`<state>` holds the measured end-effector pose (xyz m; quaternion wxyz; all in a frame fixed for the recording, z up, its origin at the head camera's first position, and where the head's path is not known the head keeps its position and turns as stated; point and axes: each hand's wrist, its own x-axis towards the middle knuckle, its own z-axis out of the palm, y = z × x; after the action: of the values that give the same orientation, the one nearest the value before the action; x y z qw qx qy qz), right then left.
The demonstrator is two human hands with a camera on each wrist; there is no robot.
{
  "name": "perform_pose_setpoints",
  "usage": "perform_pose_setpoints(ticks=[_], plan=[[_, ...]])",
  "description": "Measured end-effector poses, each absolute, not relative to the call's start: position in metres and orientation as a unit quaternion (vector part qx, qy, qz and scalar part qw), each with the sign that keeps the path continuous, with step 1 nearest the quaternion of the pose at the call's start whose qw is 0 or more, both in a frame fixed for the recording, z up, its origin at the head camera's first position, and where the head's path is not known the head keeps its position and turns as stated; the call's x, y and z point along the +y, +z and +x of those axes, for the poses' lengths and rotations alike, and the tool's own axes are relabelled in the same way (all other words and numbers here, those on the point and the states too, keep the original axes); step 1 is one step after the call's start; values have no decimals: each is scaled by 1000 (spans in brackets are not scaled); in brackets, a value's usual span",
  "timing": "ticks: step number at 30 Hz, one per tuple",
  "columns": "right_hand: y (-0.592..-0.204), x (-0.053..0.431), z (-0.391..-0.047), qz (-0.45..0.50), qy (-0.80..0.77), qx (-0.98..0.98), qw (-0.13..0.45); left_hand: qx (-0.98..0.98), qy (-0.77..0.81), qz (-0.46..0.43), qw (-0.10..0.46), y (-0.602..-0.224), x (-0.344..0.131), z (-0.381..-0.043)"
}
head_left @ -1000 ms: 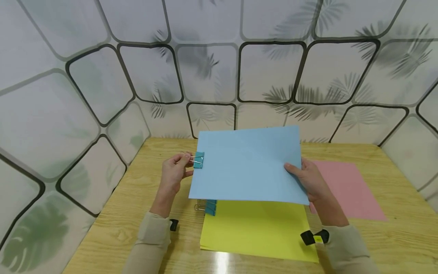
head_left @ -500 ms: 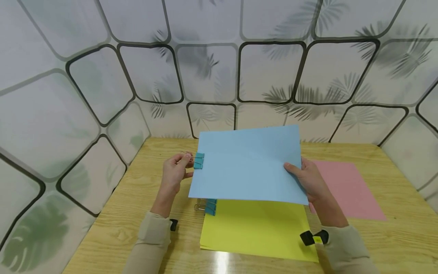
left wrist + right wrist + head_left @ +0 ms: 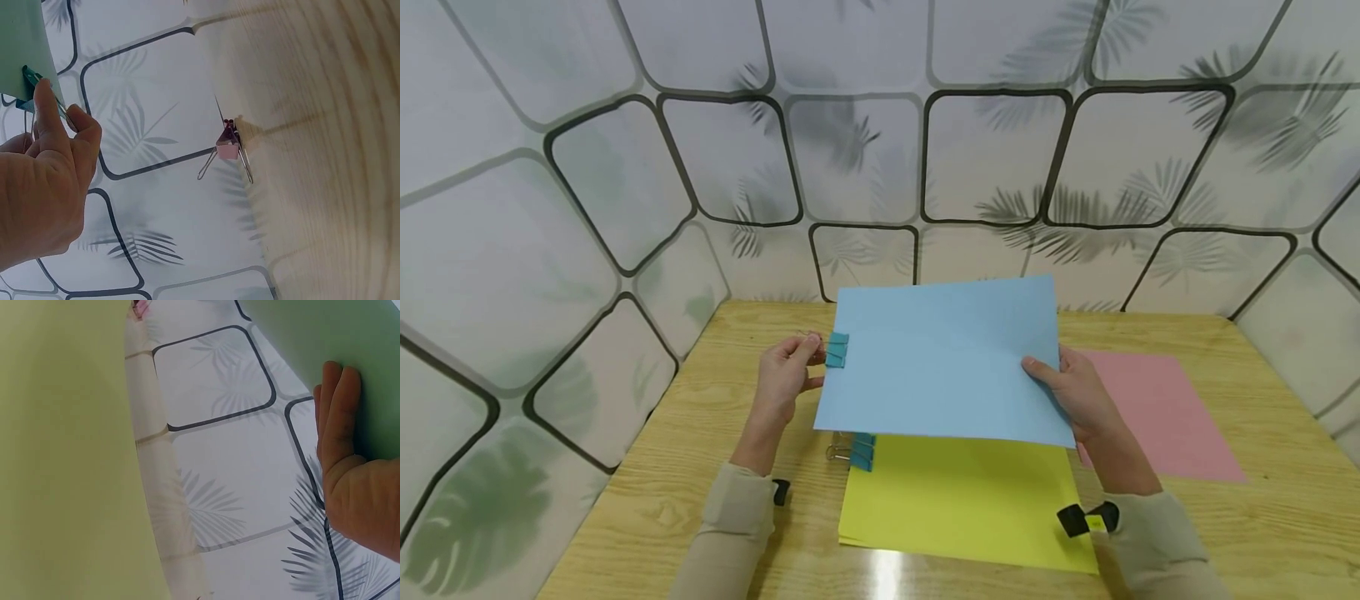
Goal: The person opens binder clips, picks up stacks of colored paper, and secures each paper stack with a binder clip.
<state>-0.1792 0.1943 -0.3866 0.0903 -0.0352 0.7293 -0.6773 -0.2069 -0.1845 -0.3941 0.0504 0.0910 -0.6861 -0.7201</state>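
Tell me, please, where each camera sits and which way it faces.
Head: on the head, facing forward and down at the blue sheet; left hand, right hand and sleeves show.
Left wrist: on that wrist, facing the teal clip and a pink clip; left hand shows.
Right wrist: on that wrist, facing the blue sheet and yellow paper; right hand shows.
Head and left wrist share the pinched teal clip.

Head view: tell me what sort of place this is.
Likely a small paperwork or craft spot: a wood-grain table, blue paper bearing a teal binder clip, and a leaf-patterned backdrop behind.
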Motion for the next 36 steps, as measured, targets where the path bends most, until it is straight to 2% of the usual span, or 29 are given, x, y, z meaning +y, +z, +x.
perform_pose_setpoints(ticks=[9,21,31,36], plan=[[-390,198,-180,-40,-683,722,100,-663,-742,86,55,-391,-192,-202],[-395,206,-181,-42,-697,705,121,-679,-730,82,24,-384,-195,-198],[-394,219,-185,-40,-691,713,113,-687,-724,61,8,-382,-184,-207],[-398,220,-191,-44,-674,726,127,-688,-723,69,15,-380,-184,-213]])
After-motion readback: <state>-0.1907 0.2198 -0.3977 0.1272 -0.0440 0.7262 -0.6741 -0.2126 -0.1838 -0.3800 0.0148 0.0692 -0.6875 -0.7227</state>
